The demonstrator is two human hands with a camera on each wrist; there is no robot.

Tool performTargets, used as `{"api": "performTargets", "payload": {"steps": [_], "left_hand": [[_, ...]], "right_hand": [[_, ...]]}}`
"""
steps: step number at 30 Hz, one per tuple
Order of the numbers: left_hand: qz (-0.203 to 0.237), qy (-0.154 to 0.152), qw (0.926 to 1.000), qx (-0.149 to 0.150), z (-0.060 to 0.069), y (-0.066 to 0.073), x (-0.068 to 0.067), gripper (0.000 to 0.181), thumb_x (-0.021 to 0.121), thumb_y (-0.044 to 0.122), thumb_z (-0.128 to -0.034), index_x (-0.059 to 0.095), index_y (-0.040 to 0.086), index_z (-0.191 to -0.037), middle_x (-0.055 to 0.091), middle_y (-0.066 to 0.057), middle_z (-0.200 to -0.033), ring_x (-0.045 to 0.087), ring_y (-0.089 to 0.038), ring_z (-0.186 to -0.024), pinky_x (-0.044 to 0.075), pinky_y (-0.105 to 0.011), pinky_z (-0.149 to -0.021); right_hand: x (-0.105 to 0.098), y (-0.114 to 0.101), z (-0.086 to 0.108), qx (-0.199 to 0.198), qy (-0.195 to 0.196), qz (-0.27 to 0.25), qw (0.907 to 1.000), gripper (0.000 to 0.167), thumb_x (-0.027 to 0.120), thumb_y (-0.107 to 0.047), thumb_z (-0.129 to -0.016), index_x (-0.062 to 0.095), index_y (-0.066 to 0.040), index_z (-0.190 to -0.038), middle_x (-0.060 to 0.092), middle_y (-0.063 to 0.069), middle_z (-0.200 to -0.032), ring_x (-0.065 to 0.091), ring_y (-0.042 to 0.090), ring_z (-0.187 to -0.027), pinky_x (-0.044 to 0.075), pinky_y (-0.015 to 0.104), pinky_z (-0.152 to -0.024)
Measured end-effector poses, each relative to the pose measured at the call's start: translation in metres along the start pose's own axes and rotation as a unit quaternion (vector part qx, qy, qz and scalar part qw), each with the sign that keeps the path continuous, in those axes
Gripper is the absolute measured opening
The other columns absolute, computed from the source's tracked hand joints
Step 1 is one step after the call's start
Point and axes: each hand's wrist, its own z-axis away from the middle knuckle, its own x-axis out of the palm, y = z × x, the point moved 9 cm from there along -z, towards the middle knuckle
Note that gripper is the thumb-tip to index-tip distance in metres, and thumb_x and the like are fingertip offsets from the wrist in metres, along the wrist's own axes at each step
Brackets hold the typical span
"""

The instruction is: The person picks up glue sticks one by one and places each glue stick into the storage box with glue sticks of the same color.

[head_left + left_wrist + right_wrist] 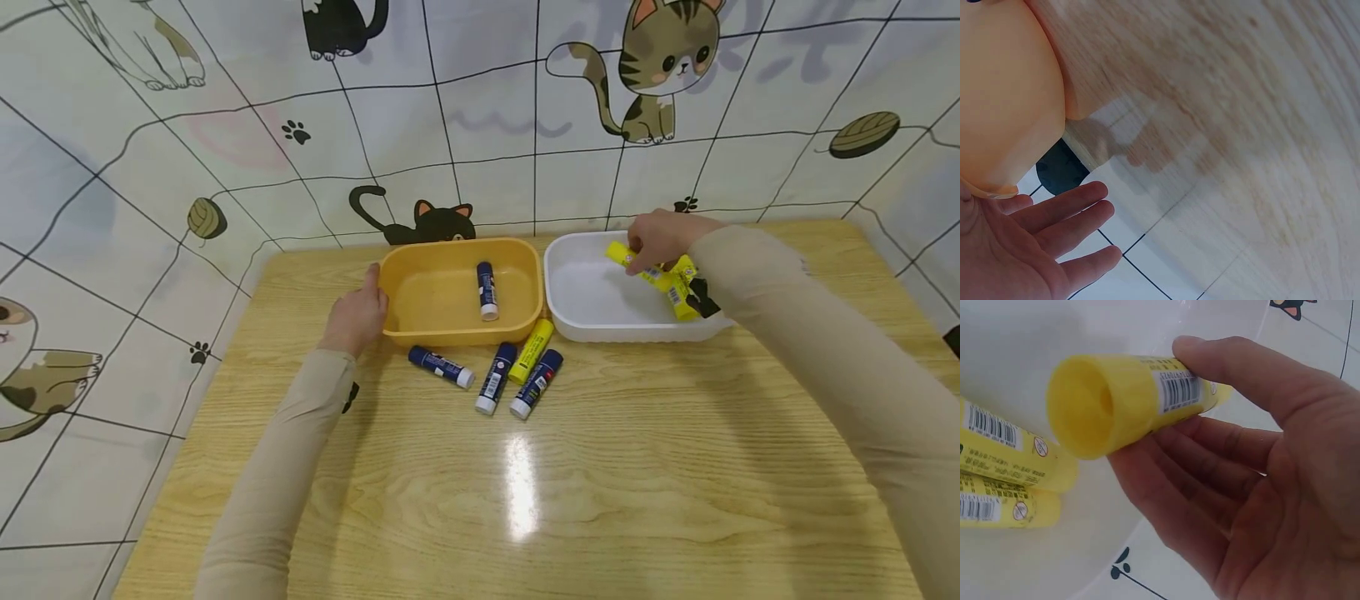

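In the head view my right hand (663, 237) pinches a yellow glue stick (619, 253) over the white tray (592, 325). The right wrist view shows the yellow stick (1135, 394) between the thumb and fingers of my right hand (1272, 450). Two more yellow sticks (1010, 450) lie below it in the tray. My left hand (356, 315) touches the left end of the orange tray (457, 337), which holds one dark blue stick (487, 290). In the left wrist view the fingers of my left hand (1029, 250) extend loosely beside the orange tray (1010, 81).
In front of the trays on the wooden table (420, 500) lie a yellow stick (531, 352) and three dark blue sticks (441, 367). A cloth printed with cats and lines (487, 125) stands behind and at the sides.
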Motion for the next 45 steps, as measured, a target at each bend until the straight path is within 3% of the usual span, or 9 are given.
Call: {"api": "performTargets", "payload": {"steps": [7, 14, 20, 25, 32, 37, 40, 45], "left_hand": [[-0.006, 0.005, 1.0, 0.004, 0.0, 0.002, -0.002, 0.052, 0.027, 0.021, -0.1034, 0.017, 0.004, -0.151, 0.063, -0.033, -0.092, 0.062, -0.046, -0.076, 0.048, -0.056, -0.074], [-0.006, 0.002, 1.0, 0.002, -0.001, 0.002, 0.0, 0.052, 0.026, 0.021, -0.1035, 0.016, 0.004, -0.151, 0.063, -0.034, -0.093, 0.062, -0.046, -0.077, 0.047, -0.056, -0.075], [-0.002, -0.003, 1.0, 0.001, -0.001, 0.0, 0.0, 0.052, 0.027, 0.021, -0.1033, 0.017, 0.004, -0.151, 0.063, -0.031, -0.086, 0.06, -0.042, -0.069, 0.048, -0.054, -0.071], [-0.002, -0.007, 1.0, -0.003, -0.003, 0.0, 0.0, 0.052, 0.026, 0.021, -0.103, 0.016, 0.004, -0.151, 0.063, -0.031, -0.088, 0.06, -0.041, -0.069, 0.048, -0.054, -0.073], [-0.001, -0.01, 0.9999, -0.003, -0.001, 0.001, -0.004, 0.052, 0.026, 0.02, -0.1031, 0.016, 0.003, -0.151, 0.063, -0.03, -0.086, 0.06, -0.041, -0.068, 0.048, -0.053, -0.072], [-0.006, -0.008, 1.0, -0.001, 0.0, 0.001, -0.004, 0.052, 0.028, 0.02, -0.1033, 0.018, 0.003, -0.151, 0.063, -0.029, -0.084, 0.059, -0.039, -0.066, 0.048, -0.052, -0.069], [-0.006, -0.008, 1.0, 0.0, 0.0, 0.0, -0.004, 0.052, 0.027, 0.02, -0.1032, 0.018, 0.003, -0.151, 0.063, -0.03, -0.086, 0.06, -0.04, -0.067, 0.048, -0.053, -0.07], [-0.007, -0.01, 0.9999, 0.001, 0.0, 0.0, -0.004, 0.053, 0.026, 0.021, -0.1031, 0.017, 0.003, -0.151, 0.063, -0.031, -0.089, 0.061, -0.042, -0.071, 0.048, -0.055, -0.075]], "right_hand": [[0.011, 0.02, -0.005, 0.066, -0.05, -0.092, 0.9923, 0.045, 0.065, -0.021, -0.092, 0.048, 0.015, -0.113, 0.062, 0.018, -0.093, 0.064, 0.02, -0.077, 0.057, 0.03, -0.07], [0.018, 0.032, -0.005, 0.094, -0.092, -0.064, 0.9892, 0.036, 0.063, -0.027, -0.092, 0.055, 0.008, -0.089, 0.067, 0.005, -0.07, 0.059, 0.009, -0.06, 0.043, 0.018, -0.061], [0.016, 0.035, -0.012, 0.102, -0.079, 0.017, 0.9915, 0.035, 0.064, -0.034, -0.088, 0.06, -0.004, -0.071, 0.061, 0.0, -0.064, 0.048, 0.012, -0.06, 0.035, 0.024, -0.061], [0.02, 0.036, -0.018, 0.114, -0.087, 0.024, 0.9893, 0.032, 0.065, -0.033, -0.087, 0.06, -0.005, -0.071, 0.058, 0.002, -0.067, 0.047, 0.014, -0.065, 0.034, 0.024, -0.062], [0.019, 0.026, -0.01, 0.117, -0.08, 0.086, 0.9862, 0.033, 0.063, -0.034, -0.086, 0.062, -0.005, -0.07, 0.058, 0.006, -0.076, 0.05, 0.019, -0.074, 0.041, 0.029, -0.068], [0.02, 0.025, -0.004, 0.161, -0.048, 0.053, 0.9843, 0.027, 0.068, -0.027, -0.084, 0.06, -0.003, -0.073, 0.057, 0.01, -0.082, 0.051, 0.023, -0.079, 0.045, 0.034, -0.074], [0.02, 0.028, -0.002, 0.195, -0.015, -0.015, 0.9805, 0.02, 0.07, -0.016, -0.08, 0.061, 0.002, -0.081, 0.054, 0.016, -0.091, 0.051, 0.028, -0.084, 0.048, 0.039, -0.078], [0.016, 0.02, 0.0, 0.193, -0.012, 0.012, 0.981, 0.029, 0.067, -0.018, -0.084, 0.059, 0.007, -0.097, 0.055, 0.017, -0.093, 0.051, 0.028, -0.086, 0.048, 0.04, -0.082]]}}
